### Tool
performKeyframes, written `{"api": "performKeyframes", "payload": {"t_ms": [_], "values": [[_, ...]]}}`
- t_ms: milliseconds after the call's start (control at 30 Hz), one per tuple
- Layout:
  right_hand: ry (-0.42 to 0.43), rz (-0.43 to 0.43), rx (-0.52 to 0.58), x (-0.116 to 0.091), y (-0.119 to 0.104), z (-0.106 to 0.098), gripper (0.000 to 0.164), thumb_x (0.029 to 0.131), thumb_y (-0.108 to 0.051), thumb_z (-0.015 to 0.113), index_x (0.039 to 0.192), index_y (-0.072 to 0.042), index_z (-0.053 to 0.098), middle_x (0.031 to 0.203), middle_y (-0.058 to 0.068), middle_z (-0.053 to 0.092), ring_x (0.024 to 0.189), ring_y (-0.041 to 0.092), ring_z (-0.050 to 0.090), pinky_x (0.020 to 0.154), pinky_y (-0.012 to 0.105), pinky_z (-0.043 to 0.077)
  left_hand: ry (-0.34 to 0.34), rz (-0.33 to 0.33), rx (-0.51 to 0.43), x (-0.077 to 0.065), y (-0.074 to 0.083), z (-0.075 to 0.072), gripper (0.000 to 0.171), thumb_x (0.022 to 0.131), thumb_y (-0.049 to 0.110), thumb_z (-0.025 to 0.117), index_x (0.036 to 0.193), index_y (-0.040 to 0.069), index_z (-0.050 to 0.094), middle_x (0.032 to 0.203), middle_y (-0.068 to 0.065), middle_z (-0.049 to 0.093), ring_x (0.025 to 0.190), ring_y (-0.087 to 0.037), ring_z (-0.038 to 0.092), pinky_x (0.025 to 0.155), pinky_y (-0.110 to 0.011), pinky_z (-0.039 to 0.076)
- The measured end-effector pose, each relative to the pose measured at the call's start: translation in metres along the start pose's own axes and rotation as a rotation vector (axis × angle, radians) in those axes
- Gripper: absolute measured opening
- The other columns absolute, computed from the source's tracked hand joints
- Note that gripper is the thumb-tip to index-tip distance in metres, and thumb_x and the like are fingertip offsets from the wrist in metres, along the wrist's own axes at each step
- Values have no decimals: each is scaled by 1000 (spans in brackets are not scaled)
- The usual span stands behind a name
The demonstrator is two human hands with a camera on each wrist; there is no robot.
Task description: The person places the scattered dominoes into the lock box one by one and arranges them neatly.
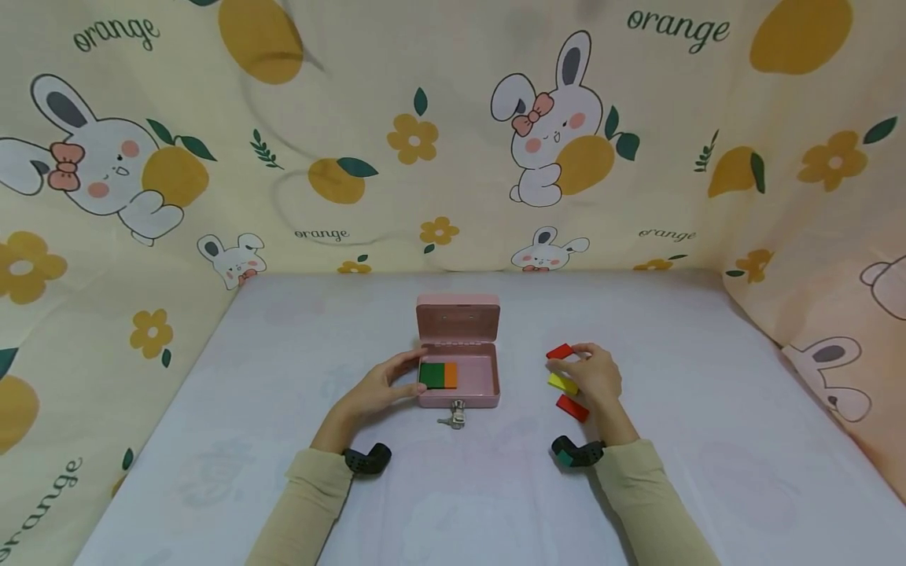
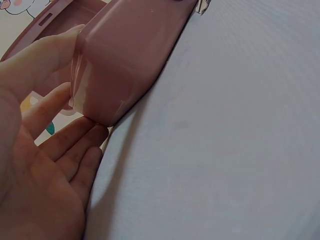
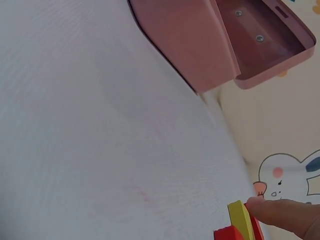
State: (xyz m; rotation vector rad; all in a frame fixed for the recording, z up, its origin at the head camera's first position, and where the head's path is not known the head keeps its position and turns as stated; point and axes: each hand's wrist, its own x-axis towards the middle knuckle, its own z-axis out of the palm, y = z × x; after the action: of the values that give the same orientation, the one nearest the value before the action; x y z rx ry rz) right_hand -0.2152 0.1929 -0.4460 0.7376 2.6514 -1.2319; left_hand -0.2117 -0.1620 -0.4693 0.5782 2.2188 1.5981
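Observation:
The pink cash box point(image 1: 459, 399) stands with its lid point(image 1: 458, 321) up and back. Inside, at its left, lie green blocks point(image 1: 432, 376) and an orange block point(image 1: 451, 376) side by side. My left hand point(image 1: 378, 387) holds the box's left end, thumb near the front corner and fingers farther back along the wall. To the right of the box, my right hand point(image 1: 594, 376) pinches the rearmost red block point(image 1: 559, 351) between thumb and finger. Just in front of it lie a yellow block point(image 1: 563, 384) and another red block point(image 1: 572, 408).
A small lock with keys point(image 1: 456, 415) sticks out from the box front. White cloth point(image 1: 467, 495) covers the table, and a patterned curtain point(image 1: 453, 181) rises behind it and at both sides. Each wrist wears a black camera band point(image 1: 368, 459).

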Motion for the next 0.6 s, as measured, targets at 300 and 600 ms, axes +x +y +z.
{"api": "performKeyframes", "payload": {"t_ms": [300,600], "values": [[34,-18,-42,1,1,2,63,81,-36,74,132,-7,53,126,22,60,106,36,54,73,34,42,-1,0,2,0,0,0,68,90,17,67,150,10,34,158,-14,31,147,-37,29,122,-54,21],[35,-17,-51,-1,1,1,60,82,-37,73,132,-10,54,128,23,59,105,36,53,70,31,40,2,7,14,-1,1,1,68,91,17,67,150,10,34,158,-15,31,147,-36,28,122,-54,21]]}}
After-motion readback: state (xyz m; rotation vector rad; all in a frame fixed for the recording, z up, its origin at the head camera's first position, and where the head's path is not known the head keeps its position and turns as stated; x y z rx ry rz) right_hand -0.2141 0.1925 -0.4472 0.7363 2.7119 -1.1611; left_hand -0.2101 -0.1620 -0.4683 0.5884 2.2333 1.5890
